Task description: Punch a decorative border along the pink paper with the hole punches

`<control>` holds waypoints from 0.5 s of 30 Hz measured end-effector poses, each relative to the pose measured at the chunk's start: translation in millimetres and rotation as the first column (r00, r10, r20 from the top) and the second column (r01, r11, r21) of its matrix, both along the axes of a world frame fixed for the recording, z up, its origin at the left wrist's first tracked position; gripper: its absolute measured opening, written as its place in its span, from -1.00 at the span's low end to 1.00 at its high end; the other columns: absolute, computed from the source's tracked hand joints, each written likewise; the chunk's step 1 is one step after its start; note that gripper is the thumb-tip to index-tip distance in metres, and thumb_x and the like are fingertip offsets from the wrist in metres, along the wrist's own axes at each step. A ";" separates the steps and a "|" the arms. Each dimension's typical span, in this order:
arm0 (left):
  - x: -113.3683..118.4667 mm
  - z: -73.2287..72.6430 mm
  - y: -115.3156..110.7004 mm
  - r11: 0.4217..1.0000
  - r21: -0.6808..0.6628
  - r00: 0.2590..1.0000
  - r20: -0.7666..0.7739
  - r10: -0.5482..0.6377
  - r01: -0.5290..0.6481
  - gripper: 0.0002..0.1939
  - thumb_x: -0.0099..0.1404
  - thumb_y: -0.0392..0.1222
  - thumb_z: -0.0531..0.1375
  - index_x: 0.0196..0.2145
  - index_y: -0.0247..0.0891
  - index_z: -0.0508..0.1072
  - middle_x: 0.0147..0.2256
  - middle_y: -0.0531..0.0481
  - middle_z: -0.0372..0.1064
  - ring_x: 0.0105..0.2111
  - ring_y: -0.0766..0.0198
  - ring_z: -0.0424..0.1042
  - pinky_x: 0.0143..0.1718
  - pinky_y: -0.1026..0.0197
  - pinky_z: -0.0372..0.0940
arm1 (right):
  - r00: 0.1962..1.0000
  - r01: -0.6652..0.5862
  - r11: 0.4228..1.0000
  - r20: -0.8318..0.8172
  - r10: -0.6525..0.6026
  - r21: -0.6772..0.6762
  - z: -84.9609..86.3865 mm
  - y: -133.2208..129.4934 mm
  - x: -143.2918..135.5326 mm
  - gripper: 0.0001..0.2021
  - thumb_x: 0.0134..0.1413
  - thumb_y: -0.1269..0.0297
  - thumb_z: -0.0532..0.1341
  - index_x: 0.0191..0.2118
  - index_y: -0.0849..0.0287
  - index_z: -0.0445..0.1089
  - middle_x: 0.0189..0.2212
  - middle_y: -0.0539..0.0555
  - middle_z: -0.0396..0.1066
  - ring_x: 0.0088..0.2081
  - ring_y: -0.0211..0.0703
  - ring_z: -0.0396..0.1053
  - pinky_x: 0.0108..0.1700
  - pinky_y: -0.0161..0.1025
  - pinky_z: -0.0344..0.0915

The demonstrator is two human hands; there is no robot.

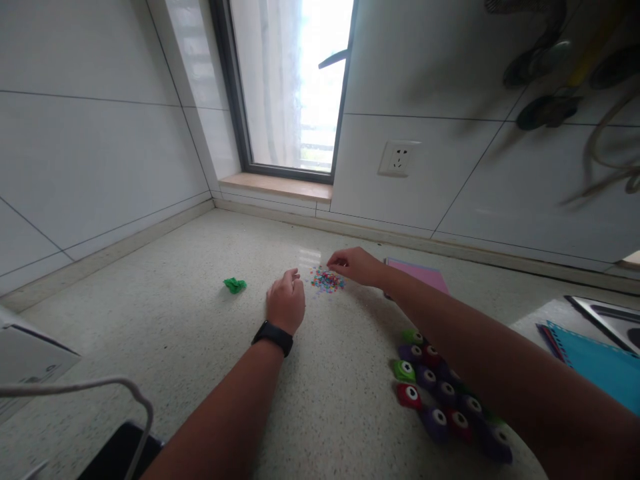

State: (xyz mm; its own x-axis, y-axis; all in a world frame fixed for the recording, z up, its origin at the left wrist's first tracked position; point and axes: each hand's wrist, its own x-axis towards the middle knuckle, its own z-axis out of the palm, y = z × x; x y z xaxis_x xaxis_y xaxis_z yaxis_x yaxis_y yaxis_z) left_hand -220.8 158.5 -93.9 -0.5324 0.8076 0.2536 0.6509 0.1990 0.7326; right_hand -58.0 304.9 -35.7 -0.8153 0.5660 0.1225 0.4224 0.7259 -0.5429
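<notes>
A small pile of multicoloured bits (327, 280) lies on the speckled counter (200, 347). At the pile's upper right edge is my right hand (355, 265), its fingertips pinched together; anything between them is too small to make out. My left hand (287, 300), with a black band on the wrist, rests on the counter just left of the pile, fingers loosely curled and slightly apart, holding nothing visible. A crumpled green piece (235, 285) sits further left. Under my right forearm stand several green, red and purple punches (410, 396), partly hidden by the arm.
A pink pad (420, 275) lies behind my right forearm. Blue sheets (595, 363) and a hob (615, 320) are at the right. A white box (30, 360), a cable (120, 381) and a black device (123, 453) occupy the lower left. Walls and a window border the counter's back.
</notes>
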 end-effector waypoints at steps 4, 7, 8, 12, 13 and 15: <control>-0.1 0.1 -1.2 1.000 0.009 1.000 0.003 -0.003 0.003 -0.57 0.40 -0.19 -0.12 0.08 -0.24 0.41 0.04 -0.14 0.49 0.04 0.10 0.42 0.11 0.07 0.19 | 0.980 -0.144 0.971 0.106 0.166 -0.190 -7.3 -29.8 -6.7 -0.74 0.11 0.46 0.13 -0.21 0.17 0.57 -0.38 0.02 0.59 -0.40 -0.25 0.49 -0.37 -0.36 0.32; -0.4 -0.2 -1.5 1.000 0.013 1.000 0.000 -0.003 0.003 -0.56 0.43 -0.18 -0.14 0.07 -0.23 0.41 0.05 -0.13 0.49 0.05 0.11 0.42 0.12 0.06 0.19 | 0.965 -0.178 0.944 0.140 0.222 -0.277 -18.5 -43.5 -18.6 -0.63 0.00 0.58 0.08 -0.19 0.16 0.57 -0.33 0.01 0.60 -0.38 -0.27 0.51 -0.35 -0.38 0.35; -0.5 -0.5 -1.5 1.000 0.014 1.000 -0.003 -0.002 0.002 -0.56 0.44 -0.17 -0.15 0.07 -0.23 0.41 0.05 -0.13 0.49 0.05 0.11 0.42 0.12 0.06 0.19 | 0.968 -0.165 0.947 0.137 0.209 -0.276 -21.7 -44.2 -22.4 -0.62 -0.02 0.59 0.09 -0.19 0.16 0.57 -0.30 0.03 0.61 -0.34 -0.25 0.52 -0.32 -0.38 0.35; -1.0 -1.9 -1.4 1.000 0.016 1.000 -0.022 -0.003 0.003 -0.56 0.46 -0.16 -0.17 0.08 -0.23 0.40 0.04 -0.13 0.49 0.05 0.11 0.41 0.12 0.06 0.19 | 0.995 -0.023 0.978 0.092 0.043 -0.206 -27.1 -32.3 -28.4 -0.65 -0.06 0.59 0.09 -0.23 0.21 0.55 -0.22 0.13 0.59 -0.20 -0.15 0.49 -0.16 -0.30 0.34; -1.2 -2.1 -1.3 1.000 0.015 1.000 -0.028 -0.003 0.003 -0.56 0.46 -0.16 -0.17 0.08 -0.23 0.40 0.04 -0.13 0.49 0.05 0.11 0.41 0.11 0.06 0.19 | 0.997 0.013 0.980 0.080 0.003 -0.197 -26.8 -28.3 -27.1 -0.65 -0.06 0.59 0.08 -0.23 0.23 0.54 -0.23 0.14 0.58 -0.21 -0.14 0.49 -0.16 -0.29 0.34; -1.2 -2.2 -1.3 1.000 0.008 0.999 -0.044 -0.002 0.002 -0.55 0.46 -0.16 -0.18 0.09 -0.23 0.40 0.03 -0.13 0.49 0.04 0.11 0.41 0.10 0.05 0.19 | 0.997 0.051 0.977 0.060 -0.040 -0.206 -24.6 -22.8 -21.5 -0.65 -0.05 0.58 0.05 -0.22 0.25 0.52 -0.26 0.15 0.57 -0.26 -0.16 0.48 -0.20 -0.28 0.34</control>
State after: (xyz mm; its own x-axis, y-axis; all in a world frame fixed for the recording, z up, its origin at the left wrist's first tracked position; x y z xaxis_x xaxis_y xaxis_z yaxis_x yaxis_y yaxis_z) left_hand -222.1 157.2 -96.1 -0.5190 0.8064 0.2835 0.6828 0.1915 0.7051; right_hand -79.5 282.1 -60.2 -0.7904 0.6109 -0.0457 0.4859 0.5796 -0.6542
